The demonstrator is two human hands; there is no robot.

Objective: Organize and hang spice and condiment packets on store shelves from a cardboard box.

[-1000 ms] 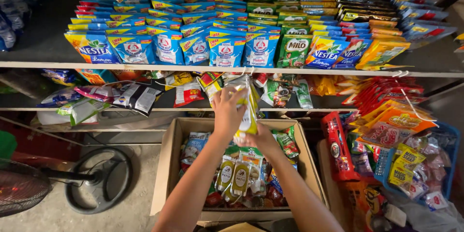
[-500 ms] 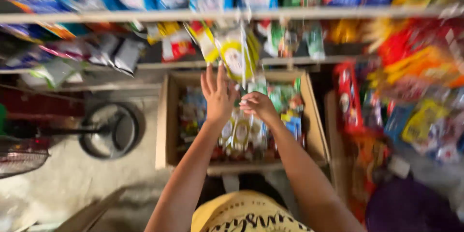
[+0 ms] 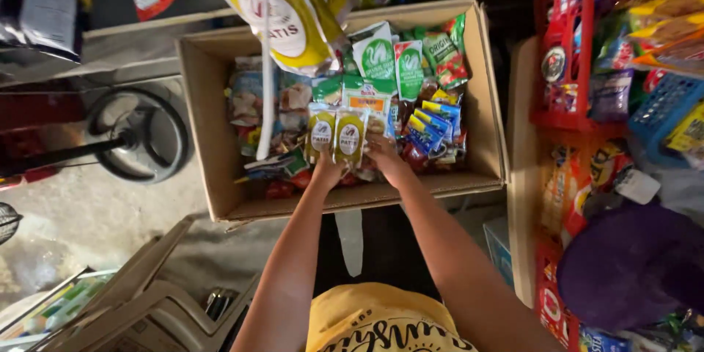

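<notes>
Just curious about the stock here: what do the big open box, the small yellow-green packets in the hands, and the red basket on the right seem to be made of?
The box looks like plain brown corrugated cardboard, matte, with raw folded flaps. The packets seem glossy plastic film, catching light, with crimped edges. The red basket is probably moulded plastic, judging by its even colour and slotted wall.

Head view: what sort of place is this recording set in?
Probably a small sundry shop. A cardboard box is packed with sachets, snack packets fill a red basket, and both hands lift a strip of green-yellow sachets.
</notes>
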